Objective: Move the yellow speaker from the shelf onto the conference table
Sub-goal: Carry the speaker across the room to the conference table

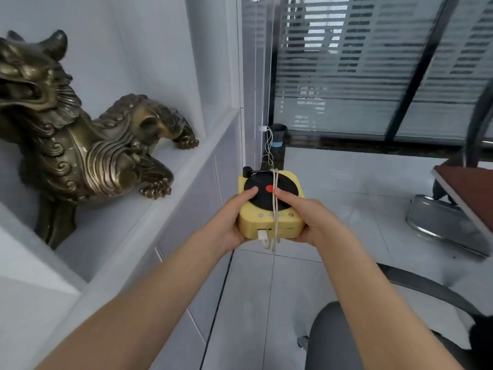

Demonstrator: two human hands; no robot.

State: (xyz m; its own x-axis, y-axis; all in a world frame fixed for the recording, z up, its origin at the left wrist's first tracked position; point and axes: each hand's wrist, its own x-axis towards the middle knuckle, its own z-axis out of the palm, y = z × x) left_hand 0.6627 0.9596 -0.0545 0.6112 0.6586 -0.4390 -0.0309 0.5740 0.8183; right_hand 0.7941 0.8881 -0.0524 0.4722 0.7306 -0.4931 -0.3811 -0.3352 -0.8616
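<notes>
The yellow speaker [269, 222] is shaped like a small record player, with a black disc and red dot on top and a beige cord wrapped around it. It hangs in the air over the tiled floor, just right of the white shelf [160, 198]. My left hand [229, 222] grips its left side, thumb on the black disc. My right hand [309, 217] grips its right side, thumb also on the disc. A corner of the dark brown conference table [469, 193] shows at the right edge.
Two bronze beast statues [80, 145] stand on the shelf at the left. A chrome chair base [442, 222] sits under the table. A grey office chair [373, 337] is at lower right. Glass walls with blinds stand behind, with a dark bin [278, 134] in the corner.
</notes>
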